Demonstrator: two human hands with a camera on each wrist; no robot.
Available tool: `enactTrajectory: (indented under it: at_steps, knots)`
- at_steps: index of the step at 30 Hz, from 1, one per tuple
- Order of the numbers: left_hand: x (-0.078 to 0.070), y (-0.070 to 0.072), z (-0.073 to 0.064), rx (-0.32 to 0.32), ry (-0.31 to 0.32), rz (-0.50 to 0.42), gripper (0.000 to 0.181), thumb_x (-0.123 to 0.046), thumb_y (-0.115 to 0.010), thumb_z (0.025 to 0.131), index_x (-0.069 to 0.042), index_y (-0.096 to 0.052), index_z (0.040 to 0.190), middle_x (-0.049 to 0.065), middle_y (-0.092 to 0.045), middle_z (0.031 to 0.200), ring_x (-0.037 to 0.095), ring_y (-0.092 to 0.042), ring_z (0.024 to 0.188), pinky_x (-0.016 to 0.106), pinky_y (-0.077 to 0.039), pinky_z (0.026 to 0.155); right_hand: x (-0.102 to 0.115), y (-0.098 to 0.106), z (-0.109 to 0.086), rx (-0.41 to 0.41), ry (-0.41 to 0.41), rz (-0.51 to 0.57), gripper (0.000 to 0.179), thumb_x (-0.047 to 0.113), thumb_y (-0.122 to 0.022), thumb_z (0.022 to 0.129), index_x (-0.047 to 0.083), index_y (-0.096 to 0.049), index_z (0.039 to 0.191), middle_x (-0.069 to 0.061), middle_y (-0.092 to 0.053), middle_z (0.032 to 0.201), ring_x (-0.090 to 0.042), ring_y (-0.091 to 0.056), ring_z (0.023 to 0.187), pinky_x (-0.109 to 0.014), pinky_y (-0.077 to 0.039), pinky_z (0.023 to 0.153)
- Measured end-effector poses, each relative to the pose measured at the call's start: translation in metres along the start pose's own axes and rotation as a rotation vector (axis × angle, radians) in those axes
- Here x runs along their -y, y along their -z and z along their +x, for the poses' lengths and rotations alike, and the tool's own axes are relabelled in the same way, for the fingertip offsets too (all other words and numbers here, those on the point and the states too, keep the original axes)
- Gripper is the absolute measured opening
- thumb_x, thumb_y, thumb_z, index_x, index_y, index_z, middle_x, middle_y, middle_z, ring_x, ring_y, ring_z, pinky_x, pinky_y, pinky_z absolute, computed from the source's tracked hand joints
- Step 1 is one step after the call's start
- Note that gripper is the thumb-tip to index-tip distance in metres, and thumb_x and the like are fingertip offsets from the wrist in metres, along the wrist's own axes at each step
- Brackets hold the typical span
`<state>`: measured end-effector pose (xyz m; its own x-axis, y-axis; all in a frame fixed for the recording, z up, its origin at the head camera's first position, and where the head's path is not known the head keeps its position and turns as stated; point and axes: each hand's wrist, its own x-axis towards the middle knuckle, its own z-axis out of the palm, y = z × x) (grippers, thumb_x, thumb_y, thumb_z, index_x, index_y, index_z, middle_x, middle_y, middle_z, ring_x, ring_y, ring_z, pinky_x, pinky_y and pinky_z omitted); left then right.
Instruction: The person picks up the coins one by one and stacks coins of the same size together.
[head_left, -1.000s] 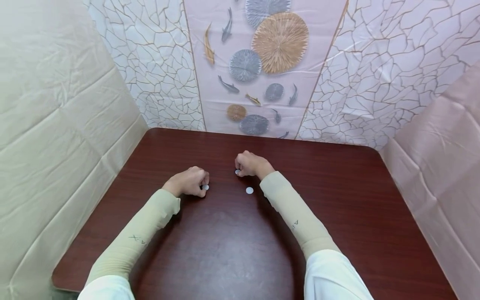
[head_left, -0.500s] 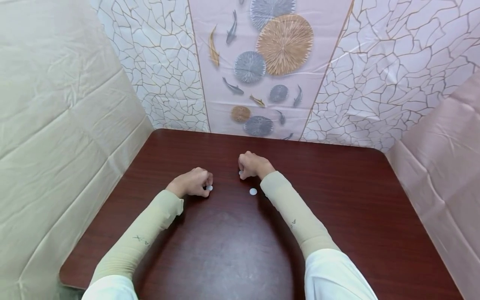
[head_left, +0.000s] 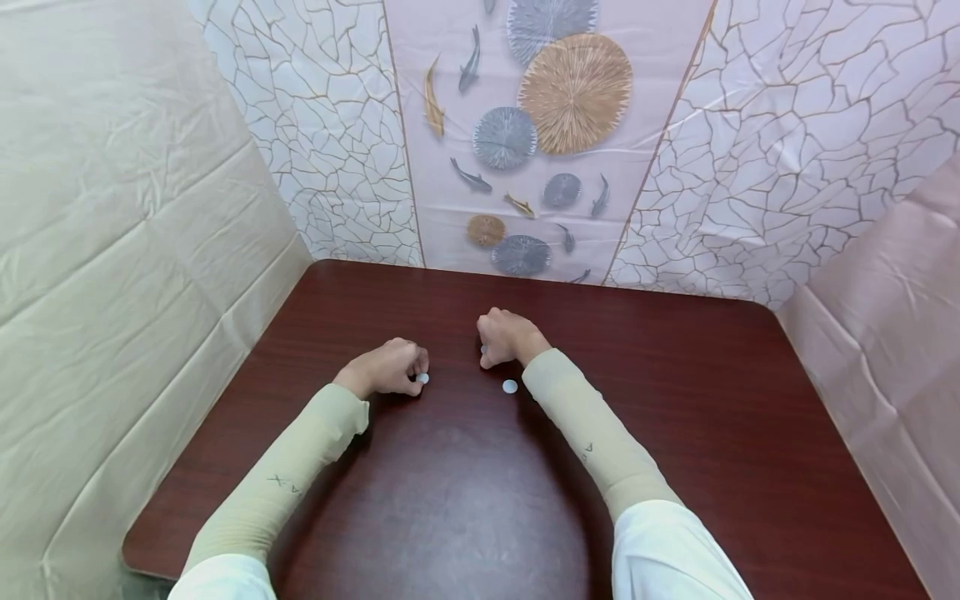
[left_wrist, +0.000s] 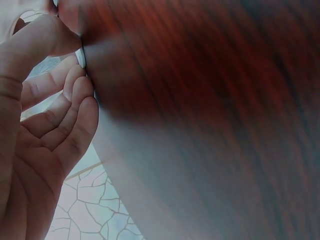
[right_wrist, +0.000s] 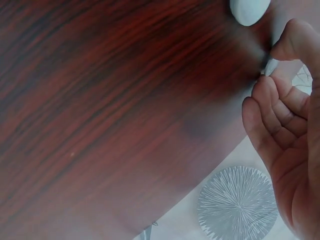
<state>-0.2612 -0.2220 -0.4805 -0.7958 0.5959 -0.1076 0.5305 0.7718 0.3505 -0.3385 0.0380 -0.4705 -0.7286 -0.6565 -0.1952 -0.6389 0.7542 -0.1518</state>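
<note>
My left hand (head_left: 386, 367) is low over the table, thumb and fingers bent around a small white disc (head_left: 423, 378). In the left wrist view that disc (left_wrist: 81, 57) shows as a thin pale edge between thumb and fingertips at the tabletop. Farther back and to the right, my right hand (head_left: 510, 336) pinches a second white disc (head_left: 483, 350), mostly covered by its fingers. A sliver of this disc (right_wrist: 270, 67) appears between thumb and fingertip in the right wrist view. Another white disc (head_left: 510, 387) lies flat on the table, nearer than the right hand and apart from it.
The dark red-brown wooden table (head_left: 465, 500) has rounded corners. A patterned sheet (head_left: 337, 167) hangs behind its far edge. Pale cloth (head_left: 150, 275) covers the left side, and pinkish cloth (head_left: 885, 333) the right.
The whole head view has shifted slightly, so the scene sits farther right. My right fingers cover more of their disc than before. The left hand and the loose disc keep about the same places.
</note>
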Motion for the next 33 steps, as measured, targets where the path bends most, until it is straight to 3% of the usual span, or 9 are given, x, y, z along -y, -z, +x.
enactTrajectory:
  at_steps: [6,15,23,33]
  knots:
    - [-0.003,0.000,0.000,-0.002,0.013,0.000,0.008,-0.015,-0.076,0.086,-0.015,-0.069,0.090,-0.001,-0.070,0.089,0.012,-0.063,0.086,0.029,-0.055,0.081,-0.001,-0.004,-0.004,-0.018,0.037,0.029,0.012,0.022,-0.080,0.079,0.016,-0.070,0.077,0.002,-0.070,0.080,-0.014,-0.063,0.069,-0.028,-0.052,0.067]
    - [-0.001,-0.001,-0.001,-0.007,0.021,-0.034,0.012,-0.014,-0.078,0.085,-0.013,-0.071,0.095,-0.001,-0.072,0.091,0.011,-0.066,0.088,0.030,-0.057,0.083,0.005,-0.004,-0.012,-0.025,0.081,0.115,0.014,0.023,-0.079,0.083,0.014,-0.072,0.090,0.001,-0.072,0.089,-0.013,-0.064,0.071,-0.027,-0.054,0.068]
    - [0.003,-0.001,-0.004,-0.034,0.012,-0.091,0.015,-0.012,-0.079,0.083,-0.010,-0.070,0.095,0.000,-0.072,0.089,0.013,-0.067,0.086,0.031,-0.058,0.082,0.025,-0.005,-0.011,-0.063,0.151,0.156,0.015,0.021,-0.079,0.081,0.013,-0.070,0.089,0.001,-0.070,0.085,-0.011,-0.062,0.068,-0.025,-0.052,0.066]
    - [0.004,-0.003,-0.003,-0.029,0.045,-0.134,0.014,-0.013,-0.078,0.088,-0.010,-0.070,0.099,0.001,-0.072,0.094,0.013,-0.068,0.089,0.032,-0.059,0.085,0.056,-0.015,-0.006,-0.068,0.200,0.154,0.017,0.022,-0.079,0.082,0.012,-0.071,0.093,0.001,-0.073,0.091,-0.009,-0.066,0.073,-0.023,-0.056,0.072]
